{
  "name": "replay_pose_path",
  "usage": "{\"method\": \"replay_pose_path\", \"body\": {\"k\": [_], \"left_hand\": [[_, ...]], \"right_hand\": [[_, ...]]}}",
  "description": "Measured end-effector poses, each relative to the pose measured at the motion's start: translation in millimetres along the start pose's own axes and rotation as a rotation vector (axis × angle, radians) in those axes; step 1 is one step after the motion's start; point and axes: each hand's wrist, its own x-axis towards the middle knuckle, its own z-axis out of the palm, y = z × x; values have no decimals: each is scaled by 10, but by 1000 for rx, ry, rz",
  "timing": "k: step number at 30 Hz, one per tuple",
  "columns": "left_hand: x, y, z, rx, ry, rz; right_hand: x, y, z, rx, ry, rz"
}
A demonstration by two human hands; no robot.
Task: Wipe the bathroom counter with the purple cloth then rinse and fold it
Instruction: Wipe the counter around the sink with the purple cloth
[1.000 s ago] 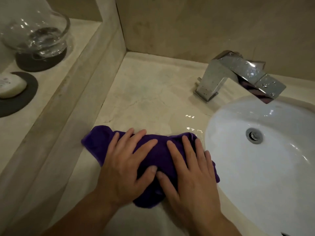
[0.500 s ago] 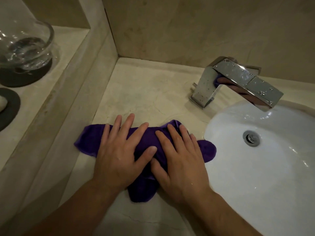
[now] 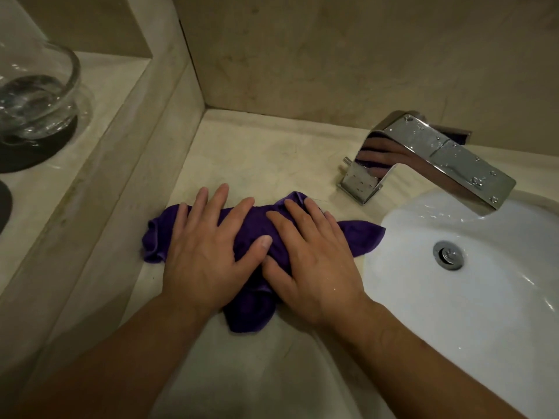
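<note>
My left hand (image 3: 208, 252) and right hand (image 3: 314, 261) lie flat, fingers spread, palms pressing bunched purple cloth (image 3: 251, 309) onto beige stone counter (image 3: 266, 164); nothing pinched. Thumbs nearly touching mid-cloth. Cloth sits between raised ledge (image 3: 99, 164) and white sink (image 3: 484, 297), one corner reaching basin rim. Glass bowl (image 3: 36, 98) on ledge holds water, on dark coaster (image 3: 33, 152). Chrome faucet (image 3: 429, 158), droplet-speckled, overhangs wet basin. Beige walls.

I'm looking down at a bathroom: a white basin (image 3: 472, 297) is sitting sunk into a beige stone counter (image 3: 257, 155), a wet chrome tap (image 3: 429, 158) is reaching over it, and a glass bowl (image 3: 36, 101) is standing on a side ledge (image 3: 99, 122).
</note>
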Motion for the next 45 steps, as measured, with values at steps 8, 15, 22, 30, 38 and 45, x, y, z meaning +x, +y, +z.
{"method": "replay_pose_path", "body": {"k": [8,15,22,30,38,45], "left_hand": [[189,-29,-32,17,2,-17],[345,-46,-39,19,6,-22],[494,-66,-49,8,23,-32],[679,-77,-42,22,31,-53],[620,-148,-228,-4,-82,19],[531,-152,-560,-217,184,88]], "right_hand": [[214,32,-44,2,10,-20],[381,80,-79,-17,10,-41],[576,144,-132,5,-14,-67],[832,234,-197,8,-48,-100],[905,175,-314,5,-28,-77],[923,-187,-829,319,35,192]]}}
